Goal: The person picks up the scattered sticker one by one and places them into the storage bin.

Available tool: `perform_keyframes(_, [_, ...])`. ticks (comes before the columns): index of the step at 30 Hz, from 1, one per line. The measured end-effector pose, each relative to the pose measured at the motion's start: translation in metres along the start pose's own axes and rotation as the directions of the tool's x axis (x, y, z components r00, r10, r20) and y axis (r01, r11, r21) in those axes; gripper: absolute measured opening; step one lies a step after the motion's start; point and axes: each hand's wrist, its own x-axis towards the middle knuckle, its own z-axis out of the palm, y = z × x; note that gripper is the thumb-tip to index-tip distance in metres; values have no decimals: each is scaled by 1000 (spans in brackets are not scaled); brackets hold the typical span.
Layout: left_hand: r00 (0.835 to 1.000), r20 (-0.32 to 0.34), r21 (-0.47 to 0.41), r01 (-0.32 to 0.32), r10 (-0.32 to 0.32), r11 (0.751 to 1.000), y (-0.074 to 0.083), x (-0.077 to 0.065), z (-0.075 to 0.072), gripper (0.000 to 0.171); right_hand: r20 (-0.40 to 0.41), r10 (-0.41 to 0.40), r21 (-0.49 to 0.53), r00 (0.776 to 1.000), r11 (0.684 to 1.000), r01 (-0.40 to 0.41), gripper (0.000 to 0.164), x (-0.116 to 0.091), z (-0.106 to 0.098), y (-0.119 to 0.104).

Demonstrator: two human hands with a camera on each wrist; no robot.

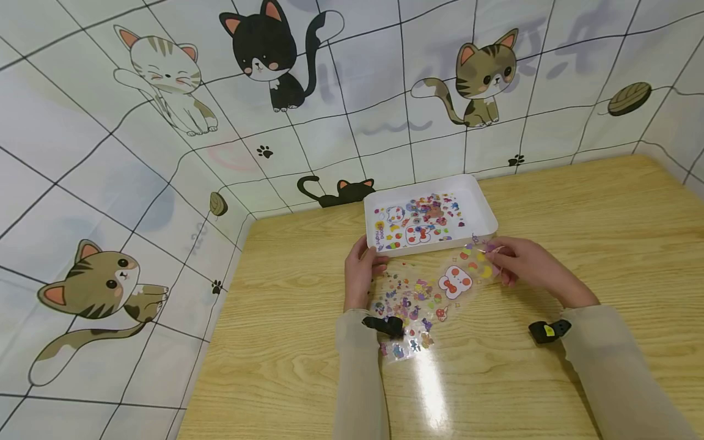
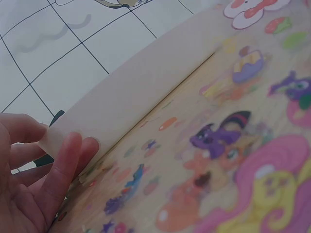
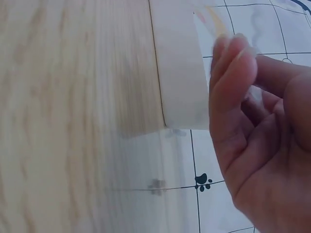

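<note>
A shallow white tray [image 1: 480, 208] stands at the back of the table with clear sticker sheets [image 1: 420, 233] in it. My left hand [image 1: 360, 276] grips the tray's near left corner, fingers curled about the wall [image 2: 104, 104] in the left wrist view. Pinched by its right end in my right hand [image 1: 522, 264] is a clear sticker sheet [image 1: 455, 281] with a white bunny face, held in front of the tray. Its left part overlaps other colourful sticker sheets [image 1: 404, 299] below my left hand. In the right wrist view my right hand's [image 3: 257, 107] fingertips meet the thumb.
The wooden table [image 1: 286, 342] meets a wall [image 1: 385, 79] printed with cats and grid lines, right behind the tray. Another wall [image 1: 110, 201] runs along the left side. Both wrists wear black straps [image 1: 550, 332].
</note>
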Motion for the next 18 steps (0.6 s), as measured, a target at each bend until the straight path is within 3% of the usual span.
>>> perform_keyframes(8, [1000, 9, -1, -11, 11, 1000, -1, 1, -1, 42, -73, -63, -48, 995, 997, 59, 35, 1, 2, -2])
perform_keyframes(18, [1000, 17, -11, -4, 4, 1000, 2, 1, -2, 42, -113, -45, 31, 993, 998, 49, 41, 4, 2, -6])
